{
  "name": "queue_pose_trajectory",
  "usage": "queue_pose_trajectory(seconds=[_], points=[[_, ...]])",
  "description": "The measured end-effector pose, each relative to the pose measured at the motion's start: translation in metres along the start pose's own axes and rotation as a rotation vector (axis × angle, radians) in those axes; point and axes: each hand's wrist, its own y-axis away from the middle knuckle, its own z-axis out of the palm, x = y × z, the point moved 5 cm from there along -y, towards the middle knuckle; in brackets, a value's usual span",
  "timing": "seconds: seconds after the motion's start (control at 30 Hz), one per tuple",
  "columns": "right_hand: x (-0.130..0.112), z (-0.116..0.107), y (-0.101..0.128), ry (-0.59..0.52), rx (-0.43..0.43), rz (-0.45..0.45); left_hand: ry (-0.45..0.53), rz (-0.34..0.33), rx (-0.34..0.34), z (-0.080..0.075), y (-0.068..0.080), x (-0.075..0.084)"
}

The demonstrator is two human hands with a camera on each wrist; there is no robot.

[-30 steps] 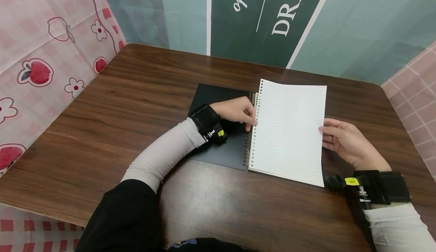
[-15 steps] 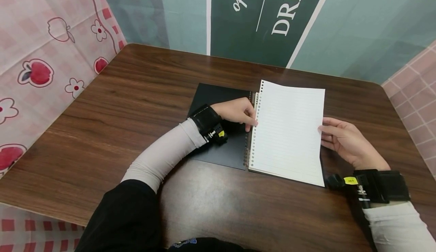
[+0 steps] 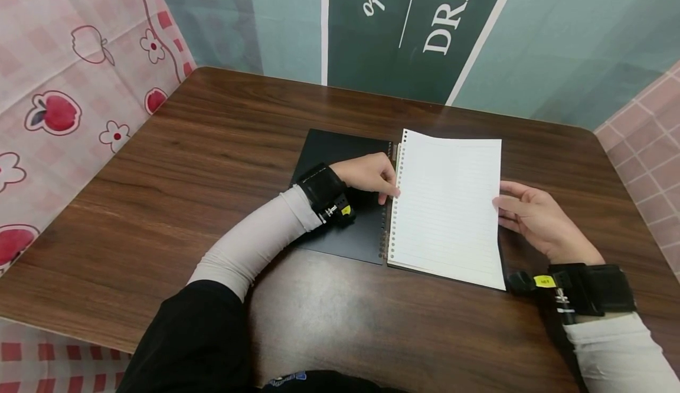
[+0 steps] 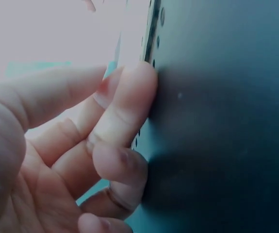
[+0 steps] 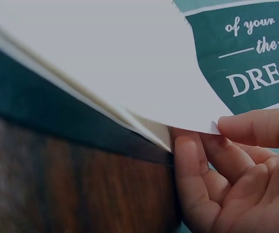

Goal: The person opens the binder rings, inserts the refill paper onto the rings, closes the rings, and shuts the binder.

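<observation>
An open black loose-leaf notebook lies on the table, its cover folded out to the left. A lined, hole-punched sheet of paper covers the right side, its top end standing a little past the pages below. My left hand pinches the sheet's punched edge near the ring spine; its curled fingers rest against the black cover in the left wrist view. With thumb above and fingers beneath, my right hand pinches the outer edge. The right wrist view shows that edge raised off the pages under it.
The brown wood-grain table reaches out on all sides of the notebook. Behind it hangs a teal and green printed backdrop. A pink fruit-patterned cloth borders the left side, and a pink tile-patterned surface the right.
The sheet's top and right edge have shifted slightly left and toward the person. My right hand has moved a little left with it; my left hand has hardly moved.
</observation>
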Motion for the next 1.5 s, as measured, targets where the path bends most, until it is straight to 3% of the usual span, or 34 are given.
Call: queue_pose_trajectory(seconds=[0.23, 0.67, 1.03, 1.27, 1.5], points=[[0.000, 0.000, -0.001, 0.122, 0.024, -0.012, 0.015, -0.056, -0.001, 0.000, 0.001, -0.002], [-0.002, 0.002, 0.000, 0.124, 0.035, -0.025, -0.006, -0.101, 0.022, 0.002, -0.001, -0.005], [-0.007, -0.002, 0.003, 0.239, 0.153, -0.041, -0.006, -0.110, 0.028, 0.002, 0.000, -0.005], [-0.009, -0.006, 0.005, 0.210, 0.161, -0.073, -0.017, -0.116, 0.032, 0.003, -0.001, -0.007], [-0.015, -0.007, 0.009, 0.337, 0.212, -0.090, -0.011, -0.105, 0.033, 0.003, -0.001, -0.005]])
